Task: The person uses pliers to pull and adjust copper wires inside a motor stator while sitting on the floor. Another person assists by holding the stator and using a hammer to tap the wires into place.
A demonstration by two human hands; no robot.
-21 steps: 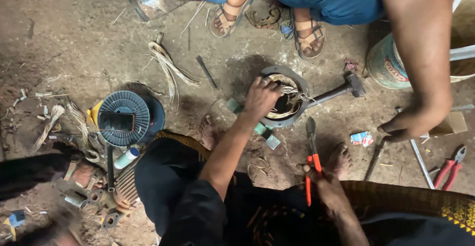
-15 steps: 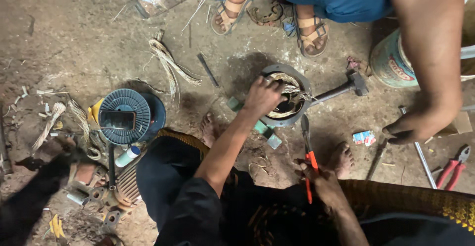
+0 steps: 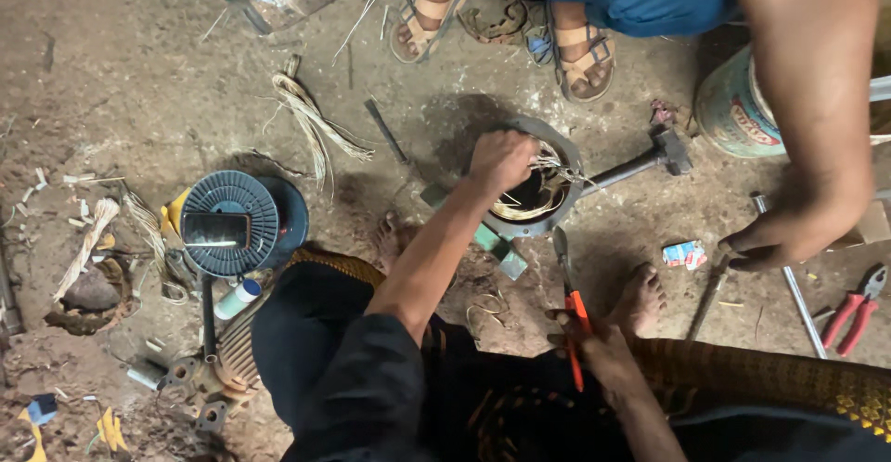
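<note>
Copper windings fill the round motor stator (image 3: 531, 193) lying flat on the dirt floor just beyond your feet, its bore facing up at you. Your left hand (image 3: 499, 159) is closed over loose wire ends at its far-left rim. Your right hand (image 3: 603, 355) grips orange-handled pliers (image 3: 570, 313), long axis running near to far, nose touching the stator's near edge. Judged from its metal ring, the stator is heavy and stiff, so steady it by the outer rim; the thin wires look springy and easily kinked, best taken near their roots. A dark shaft (image 3: 631, 165) lies out to the far right. Another person's hand (image 3: 780, 239) rests on the ground at right, near red pliers (image 3: 856, 309).
</note>
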